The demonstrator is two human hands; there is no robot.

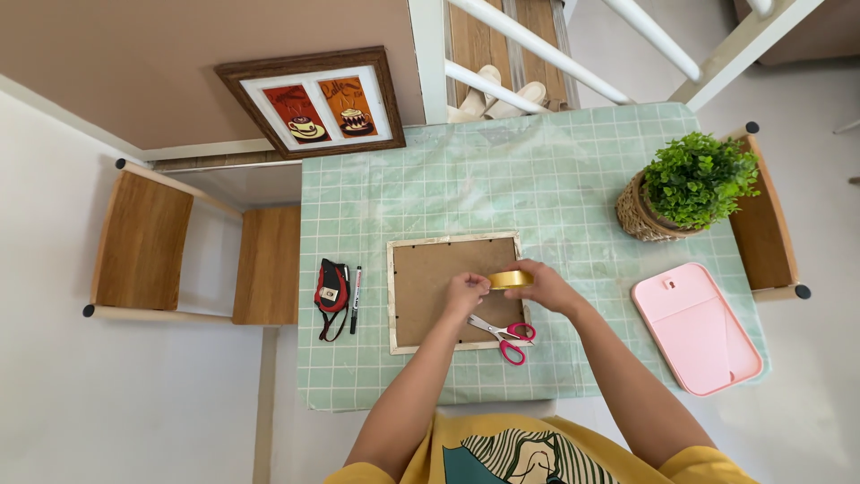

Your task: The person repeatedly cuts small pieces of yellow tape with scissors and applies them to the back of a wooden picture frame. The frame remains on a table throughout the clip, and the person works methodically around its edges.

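Tape roll (511, 279) gripped between left hand (466, 294) and right hand (544, 285), above frame back (439, 287).

The person wears a yellow top, a warm mustard kind of yellow, which shows at the bottom edge of the view. The sleeves are short and end above the elbows, so both forearms are bare. On the front of the top there is a large printed picture: a teal-green area on one side, and beside it a rounded shape with dark green and cream stripes that curve like a fan, with a small pale part in the middle. The left hand (466, 294) and the right hand (546, 285) are bare; no gloves are seen. Rings, a watch or bracelets cannot be made out at this size.
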